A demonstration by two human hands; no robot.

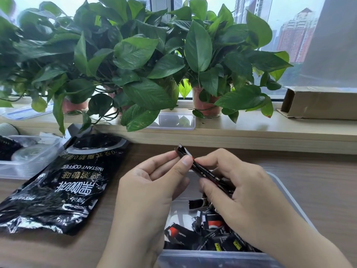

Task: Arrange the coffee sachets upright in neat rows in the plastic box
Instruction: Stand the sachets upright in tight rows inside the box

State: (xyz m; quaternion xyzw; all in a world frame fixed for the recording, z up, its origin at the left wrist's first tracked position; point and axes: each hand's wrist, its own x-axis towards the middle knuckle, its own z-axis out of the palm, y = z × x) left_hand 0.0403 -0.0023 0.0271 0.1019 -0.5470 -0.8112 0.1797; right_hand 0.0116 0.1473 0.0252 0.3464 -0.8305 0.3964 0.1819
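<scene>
I see the plastic box (212, 258) right in front of me on the table (318, 180), with sachets (181, 233) in it. The big coffee bag (63, 186) lies to its left. Behind, plants (135, 55) and a cardboard box (318, 103) sit on the sill (251, 130).

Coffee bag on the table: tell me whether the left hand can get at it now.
Probably yes: the coffee bag lies beside the left hand with nothing between them, though its fingers pinch sachets and must let go first.
</scene>
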